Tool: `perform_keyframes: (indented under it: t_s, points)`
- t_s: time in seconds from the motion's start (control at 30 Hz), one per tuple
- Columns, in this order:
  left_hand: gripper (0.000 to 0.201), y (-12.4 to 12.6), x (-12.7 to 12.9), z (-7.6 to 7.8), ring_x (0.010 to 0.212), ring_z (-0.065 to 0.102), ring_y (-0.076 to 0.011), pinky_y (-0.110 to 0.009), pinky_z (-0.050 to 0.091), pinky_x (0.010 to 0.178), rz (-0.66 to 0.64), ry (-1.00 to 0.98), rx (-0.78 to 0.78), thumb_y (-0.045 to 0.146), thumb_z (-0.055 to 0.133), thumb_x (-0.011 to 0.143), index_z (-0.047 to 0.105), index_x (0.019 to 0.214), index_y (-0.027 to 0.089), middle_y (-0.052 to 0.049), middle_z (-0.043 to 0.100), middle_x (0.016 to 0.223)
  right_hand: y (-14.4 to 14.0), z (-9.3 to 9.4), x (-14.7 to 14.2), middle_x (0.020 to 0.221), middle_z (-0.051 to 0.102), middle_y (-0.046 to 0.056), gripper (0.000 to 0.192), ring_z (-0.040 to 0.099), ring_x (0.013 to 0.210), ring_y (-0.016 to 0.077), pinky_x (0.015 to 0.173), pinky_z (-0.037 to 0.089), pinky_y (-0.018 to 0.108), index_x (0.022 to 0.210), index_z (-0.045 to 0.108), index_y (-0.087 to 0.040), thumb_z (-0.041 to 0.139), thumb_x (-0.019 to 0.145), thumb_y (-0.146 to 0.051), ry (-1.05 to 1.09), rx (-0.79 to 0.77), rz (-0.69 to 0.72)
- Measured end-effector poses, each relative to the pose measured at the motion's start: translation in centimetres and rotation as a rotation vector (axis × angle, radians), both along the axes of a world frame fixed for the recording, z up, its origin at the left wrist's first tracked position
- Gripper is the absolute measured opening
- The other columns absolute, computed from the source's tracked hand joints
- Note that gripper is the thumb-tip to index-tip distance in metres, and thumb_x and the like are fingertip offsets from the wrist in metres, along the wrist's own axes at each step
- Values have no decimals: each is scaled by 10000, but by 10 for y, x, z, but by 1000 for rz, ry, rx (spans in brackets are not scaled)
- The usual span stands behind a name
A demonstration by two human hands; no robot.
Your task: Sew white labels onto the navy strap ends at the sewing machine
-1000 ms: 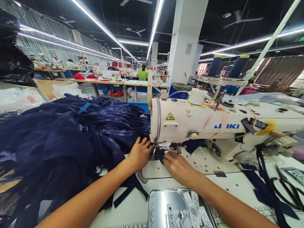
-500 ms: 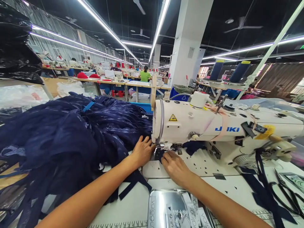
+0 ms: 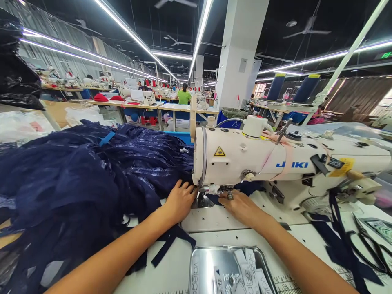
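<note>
Under the white sewing machine (image 3: 254,153), my left hand (image 3: 181,203) rests just left of the presser foot (image 3: 202,199). Its fingers are bent and close together, the fingertips partly hidden by the machine head, so what they grip does not show. My right hand (image 3: 241,207) is closed at the right of the foot, beneath the tension spring, pinching a piece of navy fabric (image 3: 213,199). A large heap of navy fabric strips (image 3: 131,163) lies along the left, up against my left hand.
Nearest me stands a metal tray (image 3: 206,261) with printed labels (image 3: 245,265). Black scissors (image 3: 364,245) and navy strips (image 3: 330,241) lie on the right. Two navy thread cones (image 3: 275,87) stand behind the machine. Farther back, a person in green (image 3: 184,96) sits among worktables.
My right hand has moved right, away from the presser foot, uncovering the needle plate. My left hand has shifted slightly down and left. The whole view has turned a little.
</note>
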State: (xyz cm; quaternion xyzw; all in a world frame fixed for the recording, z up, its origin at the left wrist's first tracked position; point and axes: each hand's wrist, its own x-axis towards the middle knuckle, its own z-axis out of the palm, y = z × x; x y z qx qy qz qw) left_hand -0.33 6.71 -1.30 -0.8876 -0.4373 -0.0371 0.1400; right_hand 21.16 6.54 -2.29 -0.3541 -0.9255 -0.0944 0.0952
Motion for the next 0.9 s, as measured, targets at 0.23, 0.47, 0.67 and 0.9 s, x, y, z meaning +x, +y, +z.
perform_keyframes:
  t_s: [0.23, 0.47, 0.67, 0.9]
  points:
    - [246, -56, -22, 27, 788, 559, -213, -341, 372, 757, -95, -38, -267, 30, 430, 683, 609, 806, 145, -84, 627, 823, -3, 2, -1, 799, 625, 95, 218, 543, 673, 192, 603, 391, 285, 823, 647, -130, 451, 793, -38, -94, 62, -7]
    - [264, -87, -40, 19, 784, 532, -186, -337, 342, 822, -99, -238, -279, 52, 411, 731, 600, 859, 184, -51, 596, 823, -3, 3, -5, 751, 603, 89, 224, 539, 672, 187, 614, 387, 291, 800, 622, -124, 429, 762, -17, -98, 63, -24]
    - [218, -81, -35, 12, 769, 484, -194, -319, 360, 738, -85, -260, -277, 61, 427, 738, 598, 799, 182, -46, 545, 785, -5, 1, -5, 772, 598, 92, 266, 533, 680, 186, 627, 402, 293, 844, 601, -116, 436, 678, 9, -95, 79, -58]
    - [213, -80, -39, 4, 770, 462, -184, -307, 357, 722, -115, -345, -294, 59, 422, 736, 593, 780, 179, -39, 527, 791, -2, -3, -2, 848, 604, 104, 386, 541, 750, 203, 674, 427, 315, 1010, 569, -114, 443, 665, 2, -28, 75, -30]
